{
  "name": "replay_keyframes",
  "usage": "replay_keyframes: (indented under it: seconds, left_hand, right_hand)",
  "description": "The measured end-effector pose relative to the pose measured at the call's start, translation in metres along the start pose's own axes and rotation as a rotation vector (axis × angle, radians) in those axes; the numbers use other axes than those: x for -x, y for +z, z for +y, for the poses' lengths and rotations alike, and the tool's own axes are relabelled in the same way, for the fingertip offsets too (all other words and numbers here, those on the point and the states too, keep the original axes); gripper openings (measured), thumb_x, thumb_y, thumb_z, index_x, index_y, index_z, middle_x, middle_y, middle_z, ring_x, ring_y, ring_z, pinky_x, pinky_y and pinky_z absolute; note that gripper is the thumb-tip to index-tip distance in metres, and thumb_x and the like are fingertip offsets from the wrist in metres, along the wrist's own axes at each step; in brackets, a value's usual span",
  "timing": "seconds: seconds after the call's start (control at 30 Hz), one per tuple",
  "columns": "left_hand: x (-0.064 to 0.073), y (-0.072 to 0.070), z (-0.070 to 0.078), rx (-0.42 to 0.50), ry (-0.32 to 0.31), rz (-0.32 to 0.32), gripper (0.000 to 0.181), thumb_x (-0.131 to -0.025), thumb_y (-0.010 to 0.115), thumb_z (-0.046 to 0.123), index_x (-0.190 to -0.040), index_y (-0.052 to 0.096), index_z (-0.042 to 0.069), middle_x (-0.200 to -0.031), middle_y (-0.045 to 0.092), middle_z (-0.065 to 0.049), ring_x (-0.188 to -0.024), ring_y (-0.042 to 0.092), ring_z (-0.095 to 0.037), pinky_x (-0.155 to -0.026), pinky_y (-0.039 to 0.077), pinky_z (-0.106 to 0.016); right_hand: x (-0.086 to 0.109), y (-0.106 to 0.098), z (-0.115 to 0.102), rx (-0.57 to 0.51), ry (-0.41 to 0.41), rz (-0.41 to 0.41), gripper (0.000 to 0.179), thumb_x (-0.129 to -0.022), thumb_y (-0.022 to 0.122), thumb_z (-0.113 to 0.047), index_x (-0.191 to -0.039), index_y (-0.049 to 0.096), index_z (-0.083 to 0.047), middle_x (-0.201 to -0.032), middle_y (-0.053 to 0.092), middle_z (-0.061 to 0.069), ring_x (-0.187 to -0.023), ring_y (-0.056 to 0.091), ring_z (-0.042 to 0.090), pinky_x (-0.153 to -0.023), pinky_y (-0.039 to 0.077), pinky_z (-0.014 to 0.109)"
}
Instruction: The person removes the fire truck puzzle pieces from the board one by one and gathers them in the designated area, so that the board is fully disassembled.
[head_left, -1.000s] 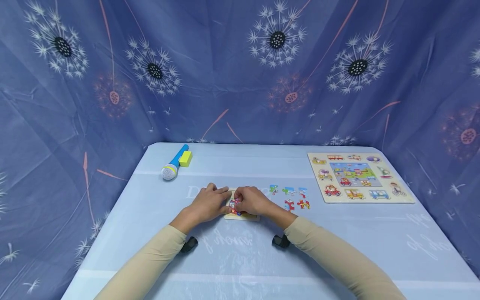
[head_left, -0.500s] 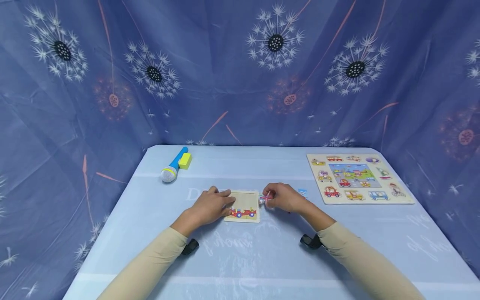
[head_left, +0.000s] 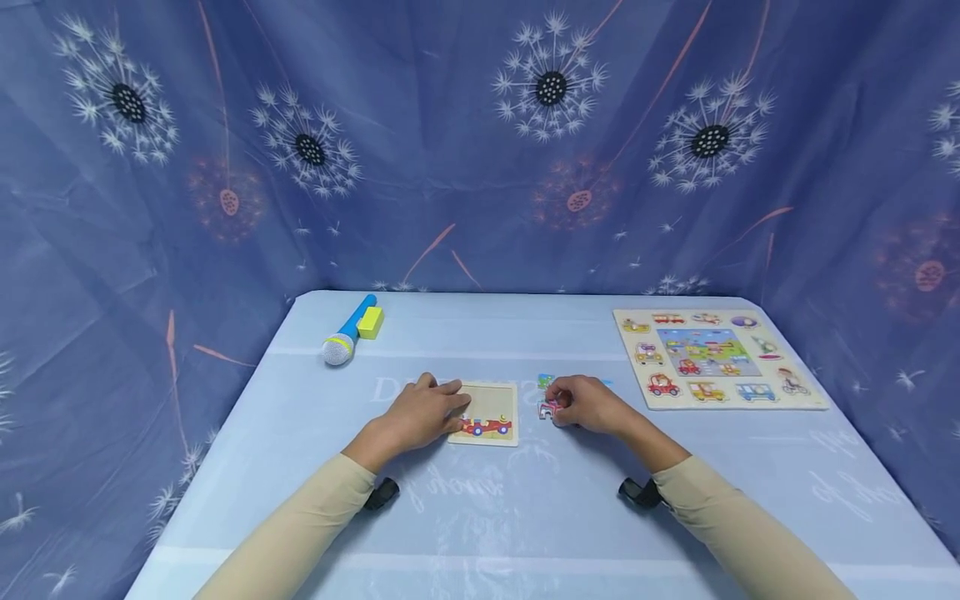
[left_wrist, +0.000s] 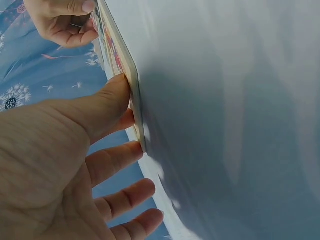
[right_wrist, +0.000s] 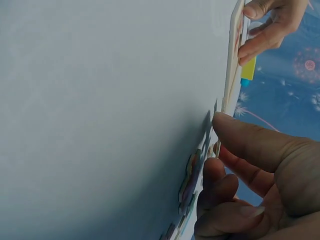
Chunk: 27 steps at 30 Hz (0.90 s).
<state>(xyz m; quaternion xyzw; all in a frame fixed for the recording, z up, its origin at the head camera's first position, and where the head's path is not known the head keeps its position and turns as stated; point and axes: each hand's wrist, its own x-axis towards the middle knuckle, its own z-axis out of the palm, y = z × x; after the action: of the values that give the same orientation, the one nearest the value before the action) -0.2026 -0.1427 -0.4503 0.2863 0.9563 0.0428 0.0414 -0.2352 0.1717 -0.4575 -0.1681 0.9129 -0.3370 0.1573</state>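
My left hand [head_left: 422,408] rests at the left side of a small wooden puzzle tray [head_left: 483,390]. Its thumb and index finger touch the tray's rim, while the other fingers [left_wrist: 131,197] stay extended past the corner in the left wrist view. A row of pieces showing a red vehicle [head_left: 486,427] lies along the tray's near side; bare wood shows above. To the right of the tray, my right hand [head_left: 590,406] pinches a red-and-white puzzle piece [head_left: 547,409] between thumb and fingers, low over the table. Several loose pieces lie by this hand, mostly hidden behind it.
A larger vehicle puzzle board [head_left: 720,402] lies at the right. At the back left, a blue toy microphone [head_left: 348,327] lies against a yellow block [head_left: 371,322]. One green loose piece [head_left: 546,381] shows behind my right hand. A patterned curtain [head_left: 450,150] hangs behind the table.
My right hand has moved right, from over the tray to beside the loose pieces, with a puzzle piece pinched in its fingers. My left hand has stayed at the tray's left side.
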Motion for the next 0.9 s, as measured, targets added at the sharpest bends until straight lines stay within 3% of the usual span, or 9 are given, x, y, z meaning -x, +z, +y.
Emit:
replay_keyframes:
  seconds: [0.37,0.57,0.67,0.77,0.83,0.9]
  left_hand:
    - [-0.001,-0.001,0.001,0.019,-0.012,-0.011,0.045,-0.097,0.071,0.037,-0.138,0.066,0.02,-0.151,0.054,-0.007,-0.111,0.054,-0.033,-0.084,0.049,-0.051]
    - [0.0,0.001,-0.001,0.026,-0.012,-0.011,0.046,-0.096,0.071,0.038,-0.138,0.066,0.02,-0.152,0.054,-0.007,-0.112,0.054,-0.032,-0.085,0.049,-0.052]
    - [0.0,0.001,-0.001,0.033,0.001,-0.01,0.046,-0.097,0.071,0.038,-0.138,0.066,0.019,-0.151,0.054,-0.008,-0.112,0.054,-0.033,-0.085,0.049,-0.053]
    - [-0.001,0.0,-0.001,0.014,-0.002,-0.018,0.047,-0.097,0.07,0.04,-0.139,0.065,0.021,-0.151,0.054,-0.007,-0.117,0.054,-0.033,-0.088,0.048,-0.053]
    - [-0.002,-0.001,-0.001,0.008,-0.004,-0.017,0.047,-0.098,0.068,0.042,-0.14,0.064,0.021,-0.151,0.054,-0.007,-0.122,0.054,-0.035,-0.092,0.048,-0.055]
    - [-0.004,-0.003,0.0,0.009,-0.009,-0.011,0.048,-0.098,0.067,0.043,-0.14,0.064,0.021,-0.151,0.054,-0.008,-0.128,0.052,-0.037,-0.096,0.047,-0.058]
  right_hand:
    - [-0.003,0.004,-0.001,0.049,0.016,0.015,0.029,-0.081,0.081,-0.006,-0.108,0.07,-0.007,-0.085,0.057,0.003,-0.079,0.051,0.018,-0.071,0.041,0.033]
    - [-0.004,0.004,-0.004,0.055,0.025,0.02,0.035,-0.083,0.083,-0.01,-0.114,0.069,-0.007,-0.088,0.059,0.004,-0.077,0.052,0.018,-0.066,0.043,0.032]
    - [-0.004,0.004,-0.005,-0.029,0.036,0.014,0.041,-0.084,0.082,-0.012,-0.121,0.066,-0.006,-0.088,0.059,0.004,-0.069,0.053,0.017,-0.059,0.044,0.031]
    - [-0.004,0.006,-0.01,-0.197,0.038,-0.013,0.053,-0.087,0.08,-0.012,-0.135,0.058,-0.004,-0.095,0.06,0.007,-0.066,0.05,0.017,-0.053,0.041,0.031]
    - [-0.006,0.011,-0.015,-0.299,0.041,-0.035,0.059,-0.088,0.078,-0.011,-0.141,0.053,-0.003,-0.1,0.058,0.009,-0.066,0.048,0.017,-0.051,0.039,0.03]
    - [-0.007,0.017,-0.021,-0.332,0.032,-0.052,0.062,-0.088,0.078,-0.01,-0.143,0.051,-0.002,-0.103,0.057,0.01,-0.07,0.048,0.017,-0.054,0.039,0.03]
